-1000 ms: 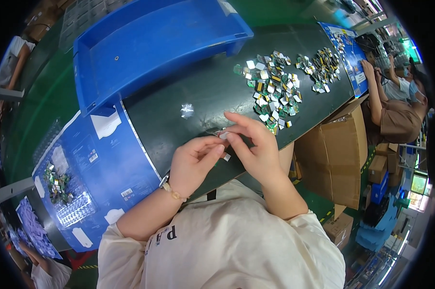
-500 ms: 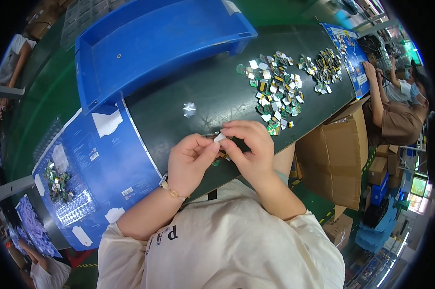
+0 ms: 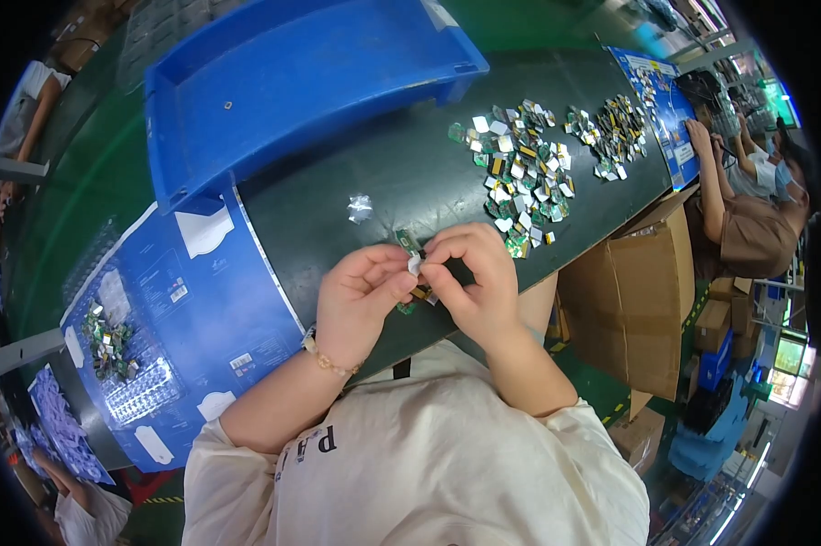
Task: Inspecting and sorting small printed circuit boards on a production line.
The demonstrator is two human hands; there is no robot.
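Note:
Near the front edge of the dark table, my two hands meet over a small green circuit board [image 3: 407,240] with a little white piece [image 3: 415,264] at its near end. My left hand [image 3: 363,296] is closed, pinching the board between thumb and fingers. With thumb and forefinger together, my right hand [image 3: 474,278] grips the white piece. Below the fingertips, a few more boards [image 3: 407,308] lie partly hidden. Just beyond my hands sits a crumpled clear-silver scrap [image 3: 359,208]. Off to the right spreads a loose pile of green boards with silver-white pieces [image 3: 524,173].
A large blue tray [image 3: 310,68] stands at the far left. Blue printed sheeting [image 3: 219,300] covers the left, bearing a clear blister tray [image 3: 146,391] and more boards. Another pile [image 3: 615,132] lies far right. A cardboard box [image 3: 629,300] abuts the table; a co-worker [image 3: 760,218] sits beyond.
The green board now stands up past my fingertips, where it was mostly hidden before. The white piece has turned more upright between my fingers. Both hands stay at nearly the same spot.

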